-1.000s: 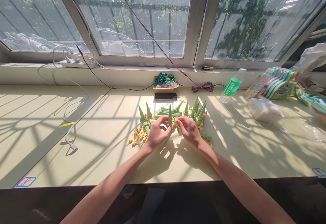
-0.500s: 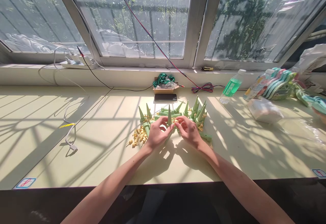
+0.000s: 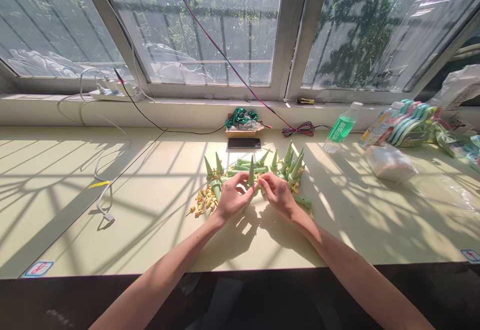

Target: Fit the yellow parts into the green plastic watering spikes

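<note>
My left hand (image 3: pixel 233 197) is closed around the lower part of an upright green cone (image 3: pixel 251 171). Close beside it, my right hand (image 3: pixel 278 193) pinches a small yellowish piece (image 3: pixel 259 182) against the cone's side; fingers partly cover it. Several small yellow pieces (image 3: pixel 204 200) lie in a pile left of my left hand. More green cones (image 3: pixel 296 166) stand behind my right hand, and green tubes (image 3: pixel 245 166) lie beyond both hands. Another green tube (image 3: pixel 303 201) rests right of my right wrist.
Behind the parts are a black phone (image 3: pixel 243 143) and a small cardboard box (image 3: pixel 244 132) with green material. A green-labelled bottle (image 3: pixel 342 127) and a white tissue pack (image 3: pixel 390 162) stand right. A white cable (image 3: pixel 105 207) lies left.
The cone in my left hand has shifted very slightly right. My right hand's fingertips have moved a little, and the hands stay close together.
</note>
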A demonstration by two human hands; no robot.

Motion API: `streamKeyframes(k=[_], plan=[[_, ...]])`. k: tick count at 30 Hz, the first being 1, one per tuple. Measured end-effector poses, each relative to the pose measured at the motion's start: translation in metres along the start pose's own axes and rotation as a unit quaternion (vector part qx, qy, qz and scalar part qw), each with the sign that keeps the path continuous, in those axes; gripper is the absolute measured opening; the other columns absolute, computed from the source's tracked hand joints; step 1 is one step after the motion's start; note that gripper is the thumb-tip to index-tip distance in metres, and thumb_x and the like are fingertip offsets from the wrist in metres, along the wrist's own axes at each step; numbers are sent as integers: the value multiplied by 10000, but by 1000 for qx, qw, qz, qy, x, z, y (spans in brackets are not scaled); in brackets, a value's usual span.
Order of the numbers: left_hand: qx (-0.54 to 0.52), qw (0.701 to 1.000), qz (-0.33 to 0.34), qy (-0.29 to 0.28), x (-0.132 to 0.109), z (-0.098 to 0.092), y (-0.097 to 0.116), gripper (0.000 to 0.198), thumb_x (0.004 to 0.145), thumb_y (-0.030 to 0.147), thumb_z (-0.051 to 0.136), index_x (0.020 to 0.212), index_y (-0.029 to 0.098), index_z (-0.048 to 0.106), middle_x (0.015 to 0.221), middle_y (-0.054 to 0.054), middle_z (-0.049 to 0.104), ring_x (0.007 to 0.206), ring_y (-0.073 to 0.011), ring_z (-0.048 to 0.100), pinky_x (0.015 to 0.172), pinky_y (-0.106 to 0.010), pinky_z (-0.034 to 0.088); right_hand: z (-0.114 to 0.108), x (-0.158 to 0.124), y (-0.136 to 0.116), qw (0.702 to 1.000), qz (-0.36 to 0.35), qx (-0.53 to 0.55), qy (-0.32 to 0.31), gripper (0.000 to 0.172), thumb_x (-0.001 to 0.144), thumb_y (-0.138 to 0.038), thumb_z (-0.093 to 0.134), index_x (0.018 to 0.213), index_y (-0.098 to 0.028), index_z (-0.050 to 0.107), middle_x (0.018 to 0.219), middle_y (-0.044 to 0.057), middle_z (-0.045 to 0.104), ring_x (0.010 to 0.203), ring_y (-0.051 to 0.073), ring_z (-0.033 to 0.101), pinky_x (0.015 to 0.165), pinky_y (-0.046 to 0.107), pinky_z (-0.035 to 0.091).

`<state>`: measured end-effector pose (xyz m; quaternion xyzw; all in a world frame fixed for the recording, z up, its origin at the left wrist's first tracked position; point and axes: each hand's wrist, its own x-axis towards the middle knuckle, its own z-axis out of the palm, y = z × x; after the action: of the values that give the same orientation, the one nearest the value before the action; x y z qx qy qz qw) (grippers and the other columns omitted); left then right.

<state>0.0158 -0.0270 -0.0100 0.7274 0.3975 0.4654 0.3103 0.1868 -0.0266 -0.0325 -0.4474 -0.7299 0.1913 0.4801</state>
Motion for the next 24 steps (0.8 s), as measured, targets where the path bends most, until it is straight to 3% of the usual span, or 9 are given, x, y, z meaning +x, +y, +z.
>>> streamKeyframes(k=[8,10,13,16,24], plan=[[5,1000,15,-5,0,0,3,199,830,313,678,969,175,639,916,-49,691,738,-145,640,573,-236,562,-1,0,1,1000,1,-19,10,467,1005,-473,384,634,-203,470,507,-43,405,465,104,375,484,244,305],[2,1000,13,-3,0,1,3,216,830,325,680,984,179,642,922,-51,695,744,-149,646,575,-240,564,-1,0,0,1000,11,-13,8,445,1002,-477,393,669,-202,500,521,-38,446,473,109,411,488,245,321],[-1,1000,7,8,0,1,-1,234,828,336,686,1003,184,649,933,-50,707,749,-151,658,584,-243,565,-2,-1,-3,999,27,17,-3,303,984,-455,456,872,-199,572,606,-22,562,512,126,510,505,250,376],[2,1000,5,21,0,0,-4,248,830,344,688,1021,189,656,946,-52,715,760,-155,669,597,-250,565,-2,-2,-5,998,21,50,-11,228,968,-420,495,1016,-204,552,690,-2,619,546,143,572,500,260,411],[-1,1000,6,20,0,0,-2,249,822,331,698,1020,185,658,948,-52,714,767,-159,668,615,-258,569,0,-1,-2,998,0,56,-2,218,975,-412,477,969,-207,550,811,31,650,596,143,604,535,270,459]])
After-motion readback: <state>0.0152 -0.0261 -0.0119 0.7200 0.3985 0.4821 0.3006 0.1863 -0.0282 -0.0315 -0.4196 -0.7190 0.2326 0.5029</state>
